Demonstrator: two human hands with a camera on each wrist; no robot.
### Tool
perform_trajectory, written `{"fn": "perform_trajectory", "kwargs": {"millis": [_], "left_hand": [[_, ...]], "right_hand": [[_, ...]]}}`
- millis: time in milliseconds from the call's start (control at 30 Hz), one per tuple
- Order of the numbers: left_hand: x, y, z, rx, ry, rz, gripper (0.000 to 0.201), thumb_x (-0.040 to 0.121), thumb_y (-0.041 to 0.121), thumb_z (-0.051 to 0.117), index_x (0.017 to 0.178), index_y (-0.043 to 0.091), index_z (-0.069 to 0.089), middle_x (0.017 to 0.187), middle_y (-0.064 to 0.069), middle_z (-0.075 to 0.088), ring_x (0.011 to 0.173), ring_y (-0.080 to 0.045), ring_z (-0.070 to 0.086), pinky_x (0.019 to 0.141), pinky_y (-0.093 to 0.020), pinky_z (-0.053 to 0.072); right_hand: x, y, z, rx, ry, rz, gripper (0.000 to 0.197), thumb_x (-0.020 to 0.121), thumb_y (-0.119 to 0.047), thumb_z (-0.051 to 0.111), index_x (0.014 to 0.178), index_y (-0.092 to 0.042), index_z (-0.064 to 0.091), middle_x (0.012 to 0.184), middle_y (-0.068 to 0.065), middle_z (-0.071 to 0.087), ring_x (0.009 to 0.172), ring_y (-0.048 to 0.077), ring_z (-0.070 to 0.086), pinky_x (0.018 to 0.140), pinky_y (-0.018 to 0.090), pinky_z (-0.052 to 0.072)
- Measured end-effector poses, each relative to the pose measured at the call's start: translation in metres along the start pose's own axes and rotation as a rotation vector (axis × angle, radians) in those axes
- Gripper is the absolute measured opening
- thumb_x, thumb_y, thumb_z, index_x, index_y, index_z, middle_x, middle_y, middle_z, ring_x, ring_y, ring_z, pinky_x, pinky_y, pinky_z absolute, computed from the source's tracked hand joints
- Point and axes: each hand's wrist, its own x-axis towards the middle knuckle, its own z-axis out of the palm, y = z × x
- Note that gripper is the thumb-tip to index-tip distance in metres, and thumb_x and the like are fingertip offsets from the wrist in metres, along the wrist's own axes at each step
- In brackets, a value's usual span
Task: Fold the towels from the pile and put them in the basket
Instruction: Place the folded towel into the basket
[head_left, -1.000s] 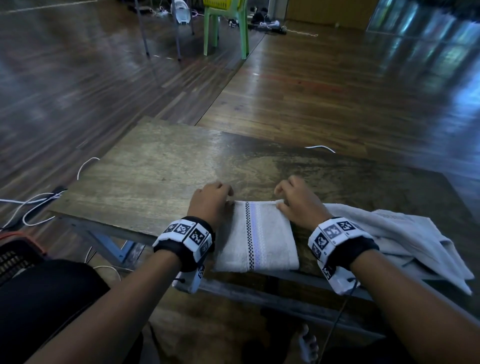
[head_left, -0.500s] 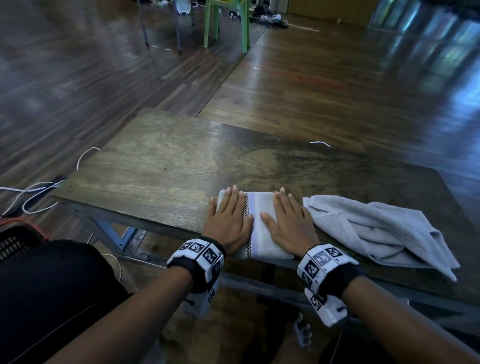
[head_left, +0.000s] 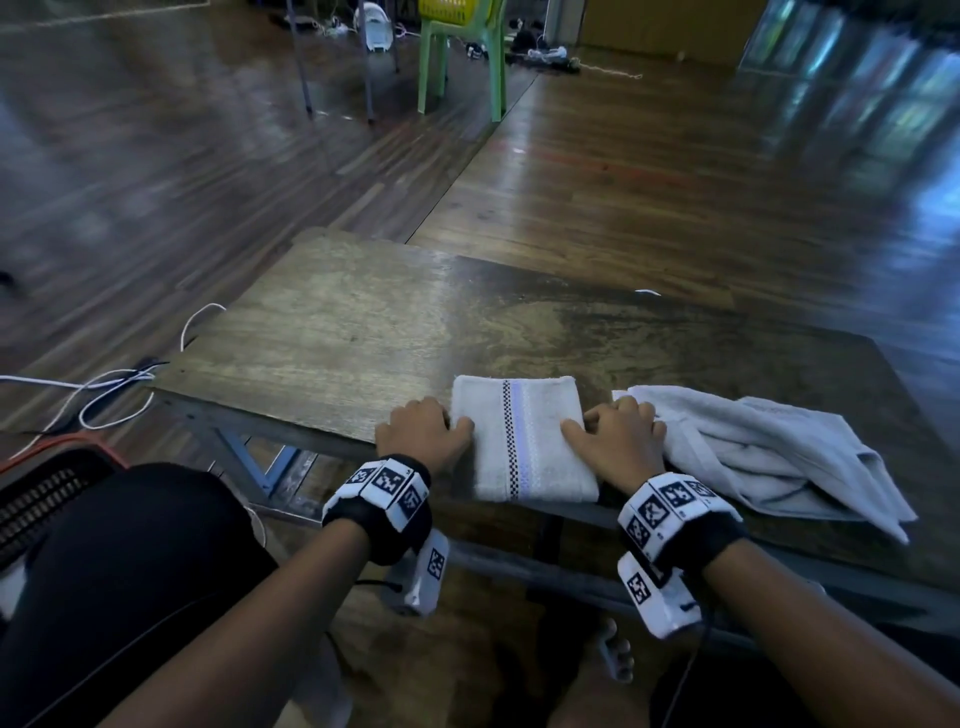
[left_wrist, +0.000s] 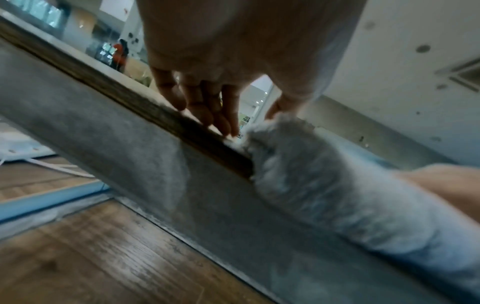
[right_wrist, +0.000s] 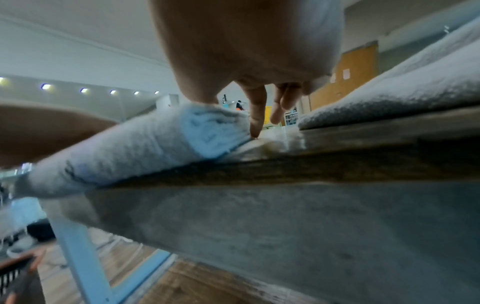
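Observation:
A folded grey towel (head_left: 522, 436) with a checked stripe lies at the near edge of the wooden table (head_left: 332, 332). My left hand (head_left: 423, 434) pinches its left edge, thumb on top, fingertips down at the table beside it. My right hand (head_left: 615, 434) holds the right edge the same way. In the left wrist view the left hand's fingers (left_wrist: 226, 121) meet the table next to the towel (left_wrist: 324, 195). The right wrist view has the right hand (right_wrist: 255, 123) beside the towel (right_wrist: 135, 152). The basket (head_left: 47, 499) sits on the floor at my left.
A crumpled grey towel (head_left: 769, 452) lies on the table just right of my right hand, also in the right wrist view (right_wrist: 402, 90). White cables (head_left: 104, 395) trail on the floor at the left. A green chair (head_left: 460, 57) stands far back.
Half a second ago both hands lay flat on the folded towel. They have slid apart to its left and right edges, and the fingers have curled.

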Motion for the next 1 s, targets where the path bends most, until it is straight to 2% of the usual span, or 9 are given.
{"fn": "perform_trajectory", "kwargs": {"millis": [100, 167, 233, 333, 500, 667, 767, 933, 1000], "left_hand": [[-0.005, 0.001, -0.004, -0.086, -0.149, 0.014, 0.030, 0.082, 0.042, 0.051, 0.066, 0.016, 0.051, 0.068, -0.001, 0.055, 0.078, -0.027, 0.061, 0.074, -0.035, 0.047], [-0.011, 0.002, -0.008, -0.154, -0.167, 0.038, 0.034, 0.083, 0.034, 0.054, 0.056, 0.016, 0.044, 0.057, 0.000, 0.048, 0.062, -0.022, 0.054, 0.058, -0.029, 0.040], [-0.020, 0.002, -0.013, -0.234, -0.151, 0.059, 0.042, 0.086, 0.027, 0.054, 0.050, 0.015, 0.037, 0.050, 0.000, 0.040, 0.050, -0.015, 0.042, 0.049, -0.027, 0.030], [-0.033, -0.003, -0.018, -0.456, -0.157, 0.028, 0.044, 0.087, 0.018, 0.054, 0.049, 0.017, 0.031, 0.046, 0.003, 0.034, 0.045, -0.013, 0.035, 0.048, -0.026, 0.027], [-0.066, -0.027, -0.030, -0.883, -0.240, -0.157, 0.017, 0.086, 0.021, 0.062, 0.077, 0.007, 0.057, 0.076, -0.008, 0.056, 0.069, -0.022, 0.053, 0.057, -0.027, 0.040], [-0.117, -0.057, -0.059, -1.073, -0.242, -0.182, 0.016, 0.090, 0.017, 0.057, 0.102, 0.009, 0.062, 0.094, -0.010, 0.061, 0.073, -0.018, 0.056, 0.059, -0.027, 0.046], [-0.148, -0.076, -0.089, -1.160, -0.143, -0.159, 0.013, 0.091, 0.014, 0.055, 0.102, 0.011, 0.062, 0.095, -0.009, 0.062, 0.078, -0.019, 0.056, 0.065, -0.030, 0.047], [-0.198, -0.102, -0.145, -1.294, 0.066, -0.117, 0.014, 0.090, 0.011, 0.055, 0.103, 0.010, 0.060, 0.090, -0.005, 0.063, 0.073, -0.016, 0.057, 0.049, -0.020, 0.049], [-0.218, -0.114, -0.169, -1.347, 0.161, -0.084, 0.011, 0.089, 0.009, 0.055, 0.098, 0.012, 0.061, 0.086, -0.002, 0.065, 0.069, -0.013, 0.061, 0.045, -0.016, 0.049]], "right_hand": [[-0.001, -0.003, -0.003, 0.154, -0.155, 0.141, 0.042, 0.076, -0.055, 0.046, 0.069, -0.018, 0.065, 0.110, 0.011, 0.060, 0.115, 0.033, 0.043, 0.099, 0.046, 0.035], [-0.006, -0.007, -0.007, 0.332, -0.223, 0.177, 0.040, 0.073, -0.050, 0.048, 0.052, -0.017, 0.050, 0.077, 0.007, 0.060, 0.086, 0.027, 0.055, 0.080, 0.039, 0.045], [-0.014, -0.012, -0.013, 0.526, -0.266, 0.183, 0.039, 0.080, -0.037, 0.051, 0.050, -0.015, 0.039, 0.058, 0.007, 0.048, 0.062, 0.021, 0.049, 0.063, 0.031, 0.037], [-0.032, -0.018, -0.020, 0.782, -0.281, 0.210, 0.016, 0.085, -0.023, 0.054, 0.073, -0.011, 0.055, 0.083, 0.027, 0.059, 0.074, 0.020, 0.055, 0.065, 0.030, 0.041], [-0.070, -0.027, -0.015, 1.075, -0.339, 0.338, 0.021, 0.085, -0.011, 0.060, 0.103, -0.001, 0.060, 0.099, 0.014, 0.066, 0.082, 0.023, 0.060, 0.069, 0.034, 0.048], [-0.112, -0.056, -0.018, 1.136, -0.370, 0.208, 0.012, 0.085, -0.007, 0.055, 0.095, -0.007, 0.063, 0.102, 0.013, 0.063, 0.090, 0.025, 0.058, 0.075, 0.036, 0.044], [-0.136, -0.084, -0.032, 1.171, -0.374, 0.102, 0.009, 0.086, -0.007, 0.054, 0.092, -0.009, 0.061, 0.094, 0.013, 0.061, 0.082, 0.023, 0.056, 0.070, 0.034, 0.043], [-0.164, -0.145, -0.073, 1.226, -0.465, -0.111, 0.005, 0.085, -0.007, 0.057, 0.089, -0.006, 0.059, 0.088, 0.015, 0.057, 0.078, 0.025, 0.056, 0.068, 0.036, 0.048], [-0.172, -0.170, -0.087, 1.238, -0.521, -0.192, 0.009, 0.086, -0.009, 0.056, 0.094, -0.009, 0.061, 0.083, 0.009, 0.059, 0.073, 0.021, 0.057, 0.058, 0.031, 0.052]]}}
